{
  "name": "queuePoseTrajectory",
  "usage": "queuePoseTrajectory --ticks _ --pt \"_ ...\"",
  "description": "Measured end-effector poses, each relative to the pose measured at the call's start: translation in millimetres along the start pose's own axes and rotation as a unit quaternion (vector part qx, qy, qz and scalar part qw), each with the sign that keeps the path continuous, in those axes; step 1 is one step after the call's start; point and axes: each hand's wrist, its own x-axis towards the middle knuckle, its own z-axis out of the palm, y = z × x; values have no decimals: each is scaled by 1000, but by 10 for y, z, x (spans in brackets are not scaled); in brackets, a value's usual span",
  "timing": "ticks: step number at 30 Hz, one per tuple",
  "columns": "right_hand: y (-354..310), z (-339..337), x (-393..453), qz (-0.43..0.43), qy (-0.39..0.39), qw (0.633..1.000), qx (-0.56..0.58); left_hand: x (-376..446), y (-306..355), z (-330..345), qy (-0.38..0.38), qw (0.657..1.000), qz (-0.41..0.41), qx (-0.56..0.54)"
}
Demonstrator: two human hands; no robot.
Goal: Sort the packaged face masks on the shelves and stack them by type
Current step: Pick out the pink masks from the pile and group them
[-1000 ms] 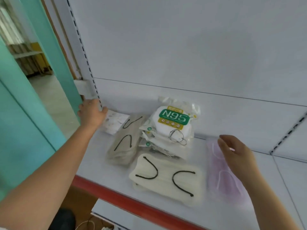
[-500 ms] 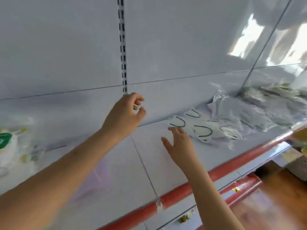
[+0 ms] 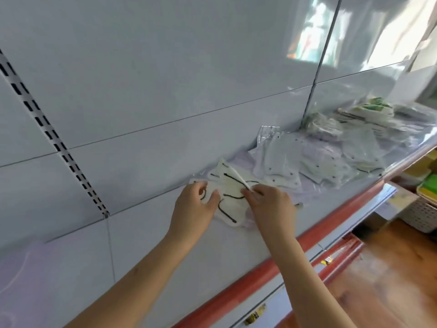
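Head view is showing both hands working on the white shelf (image 3: 146, 252), at the near end of a spread of packaged masks. The left hand (image 3: 192, 209) is pinching the left edge of a cream mask pack with black ear loops (image 3: 230, 201), thumb and fingers curled onto it. The right hand (image 3: 272, 204) is gripping the same pack from its right side, fingertips (image 3: 248, 192) pinching a raised fold of the packaging. The two hands are sitting close together, with only the pack's middle between them. This pack is lying toward the back of the shelf, near the rear panel (image 3: 165, 79), with another cream pack partly under it. Just to its right, overlapping clear-wrapped white masks with small dark dots (image 3: 281, 162) are lying in a loose heap that is running toward the shelf's far right end. Beyond them, packs with green printing (image 3: 376, 106) are piled at the far right back corner. A red strip (image 3: 255, 273) is running along the shelf's front edge. At the left edge, a faint pinkish pack (image 3: 21, 268) is lying flat. A slotted upright (image 3: 52, 133) is crossing the rear panel on the left. Wooden floor (image 3: 390, 280) is showing below on the right.
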Motion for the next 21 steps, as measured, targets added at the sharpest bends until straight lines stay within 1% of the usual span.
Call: queuePoseTrajectory --ticks 1,2,3,4,5,6,7,8,9,10,11,12,13,15,16,18,20,21 --pt "-83 -24 -44 -4 14 998 56 -86 99 -24 -9 998 -23 -62" --pt "-165 -23 -83 -12 9 993 118 -160 201 -44 -40 988 -46 -139" --pt "-255 -22 -123 -24 -25 983 179 -219 297 -59 -75 969 -61 -226" --pt "-322 8 -159 -31 -77 967 242 -253 337 -61 -93 946 -74 -301" --pt "-370 37 -182 -28 -127 944 305 -262 330 -62 -71 931 -87 -347" --pt "-391 60 -177 -22 -162 924 345 -242 276 -74 -16 924 -110 -367" --pt "-368 94 -123 -30 -167 923 345 -222 215 -114 44 914 -140 -379" --pt "-313 137 -36 -57 -157 938 303 -201 105 -159 97 900 -175 -387" --pt "-244 178 64 -92 -156 960 211 -213 30 -219 124 882 -206 -405" --pt "-168 220 158 -133 -171 972 86 -227 -61 -272 129 868 -229 -421" --pt "-118 269 234 -169 -193 966 -23 -269 -118 -322 123 859 -248 -431" --pt "-87 321 283 -195 -213 953 -96 -315 -175 -351 118 856 -260 -430" --pt "-80 356 299 -210 -223 943 -129 -367 -233 -357 119 854 -271 -427" --pt "-79 436 303 -234 -200 945 -112 -452 -339 -348 140 853 -283 -416" --pt "-79 463 297 -245 -179 948 -90 -484 -377 -351 168 849 -285 -411" --pt "-57 478 275 -251 -121 960 -28 -546 -409 -406 252 832 -287 -403" --pt "-68 397 269 -202 -75 972 89 -622 -418 -497 351 817 -274 -367" --pt "-104 324 257 -170 -79 972 145 -661 -421 -519 381 822 -262 -334"
